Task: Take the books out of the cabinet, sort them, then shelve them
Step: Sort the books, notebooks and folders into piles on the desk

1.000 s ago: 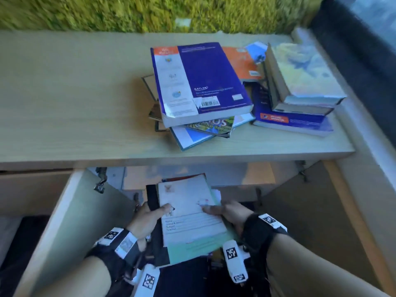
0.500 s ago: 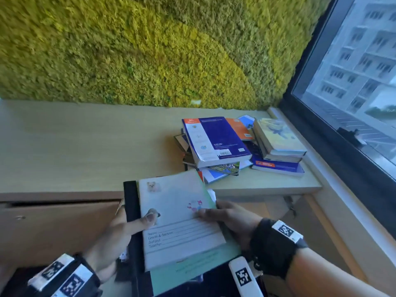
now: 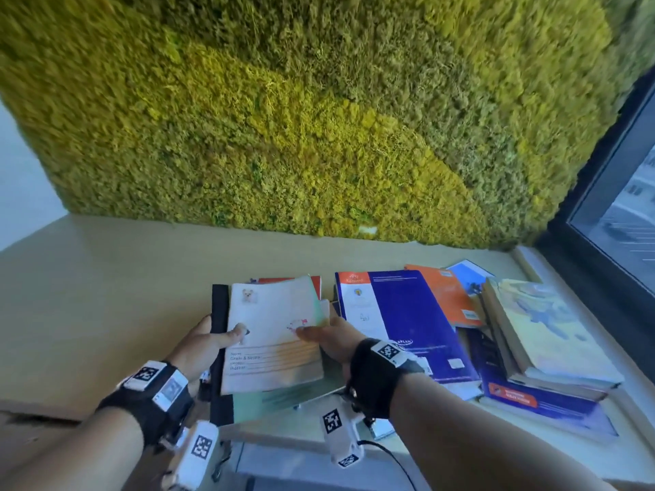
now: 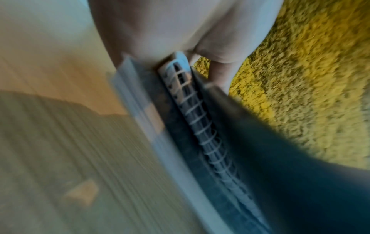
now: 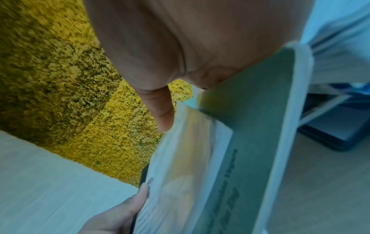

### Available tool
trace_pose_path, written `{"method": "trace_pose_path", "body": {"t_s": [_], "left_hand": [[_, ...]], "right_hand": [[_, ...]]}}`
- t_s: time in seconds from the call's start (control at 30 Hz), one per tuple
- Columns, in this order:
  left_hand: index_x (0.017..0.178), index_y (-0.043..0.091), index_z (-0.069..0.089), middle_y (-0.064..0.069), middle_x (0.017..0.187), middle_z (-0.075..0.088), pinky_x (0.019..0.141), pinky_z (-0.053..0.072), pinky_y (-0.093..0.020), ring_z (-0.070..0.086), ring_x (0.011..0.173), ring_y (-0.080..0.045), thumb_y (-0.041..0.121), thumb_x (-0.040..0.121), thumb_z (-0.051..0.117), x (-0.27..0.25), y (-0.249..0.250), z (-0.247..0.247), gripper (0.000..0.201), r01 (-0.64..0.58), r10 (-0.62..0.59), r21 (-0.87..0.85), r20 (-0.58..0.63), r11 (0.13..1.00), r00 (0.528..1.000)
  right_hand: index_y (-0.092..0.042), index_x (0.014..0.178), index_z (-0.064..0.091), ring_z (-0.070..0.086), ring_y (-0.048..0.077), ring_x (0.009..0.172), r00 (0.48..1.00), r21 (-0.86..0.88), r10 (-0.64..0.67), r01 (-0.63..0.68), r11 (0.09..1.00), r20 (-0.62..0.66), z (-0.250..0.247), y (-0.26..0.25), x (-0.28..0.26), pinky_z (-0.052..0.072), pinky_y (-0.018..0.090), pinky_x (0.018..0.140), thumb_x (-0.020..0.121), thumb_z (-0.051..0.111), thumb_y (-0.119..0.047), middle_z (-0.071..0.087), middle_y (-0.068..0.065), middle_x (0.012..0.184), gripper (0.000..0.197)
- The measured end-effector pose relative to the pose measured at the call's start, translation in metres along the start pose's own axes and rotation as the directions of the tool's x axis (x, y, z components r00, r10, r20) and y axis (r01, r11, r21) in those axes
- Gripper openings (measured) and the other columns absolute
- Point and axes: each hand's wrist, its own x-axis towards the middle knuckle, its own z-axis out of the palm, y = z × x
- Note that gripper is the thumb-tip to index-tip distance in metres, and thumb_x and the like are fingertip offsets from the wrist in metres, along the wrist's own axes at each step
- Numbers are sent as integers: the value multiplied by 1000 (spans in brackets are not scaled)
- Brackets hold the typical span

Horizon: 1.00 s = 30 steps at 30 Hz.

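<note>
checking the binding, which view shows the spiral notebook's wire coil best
The left wrist view: the wire coil runs down its middle, blurred but plain. The head view hides it within the held stack; the right wrist view shows only covers and page edges.

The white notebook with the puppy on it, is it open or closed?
Closed. The white notebook shows its front cover, topping the stack held by the left hand and right hand.

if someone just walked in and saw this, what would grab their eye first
Probably the yellow-green moss wall that fills the whole back of the scene above the wooden counter. Next, the stack of notebooks held over the counter's front edge, the left hand gripping its black spine side and the right hand its other side. To the right lies a messy pile of books by the window.
</note>
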Motion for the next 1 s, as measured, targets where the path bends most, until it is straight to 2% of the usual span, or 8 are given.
{"method": "trace_pose_path", "body": {"t_s": [0.1,0.27,0.37,0.53,0.67,0.83,0.93,1.0], "left_hand": [[127,23,61,-2,126,71,104,49,-54,66,117,-28,64,58,82,50,-23,-3,83,62,-59,42,-63,997,996],[96,33,66,-1,100,73,82,59,-44,70,99,-34,77,53,62,73,-47,-4,61,141,-64,507,-166,850,984],[118,25,61,-2,106,72,72,55,-32,69,91,-22,93,45,67,72,-64,-5,100,211,-73,631,-237,746,969],[84,18,59,4,77,62,54,34,-29,58,69,-17,49,71,85,66,-37,-14,43,208,-60,650,-243,731,968],[84,12,57,-4,79,61,64,36,-34,56,74,-26,26,72,88,68,-17,-31,36,137,-20,470,-244,872,970],[106,6,67,-5,104,76,70,51,-26,70,83,-14,41,66,82,79,25,-29,54,80,-82,119,9,990,997],[121,-4,59,-28,110,72,76,54,-35,73,88,-34,11,75,83,103,35,-30,54,255,-227,-174,168,951,959],[130,1,53,-34,121,65,87,48,-50,66,108,-49,10,76,80,123,45,-30,62,288,-230,-285,220,914,948]], "right_hand": [[-14,111,71,74,29,103,998,-2,24,-24,1000,55,-9,0,33,56,49,100,71,82,-29,79,6,108,44],[-16,120,66,73,17,104,996,-172,-7,23,985,93,-4,13,62,55,45,101,65,78,-51,77,-4,112,66],[-19,132,57,67,23,114,992,-388,21,28,921,121,-4,3,57,54,43,101,71,73,-55,69,3,126,73],[-13,153,34,52,27,135,978,-602,97,35,798,185,-4,-19,45,43,33,106,95,63,-36,52,11,148,69],[-21,153,34,48,29,136,981,-719,97,53,693,166,2,-32,51,44,39,109,89,61,-54,48,10,151,76],[-19,152,37,56,22,126,991,-654,75,14,756,108,7,-46,74,47,28,97,88,66,-51,57,5,140,78],[-19,149,39,61,12,102,997,-522,76,-46,852,35,8,-53,89,50,19,80,88,72,-45,62,-5,119,74],[-20,148,39,63,21,115,998,-450,64,-65,891,-18,2,-60,96,54,32,96,91,71,-37,59,-1,133,68]]}}
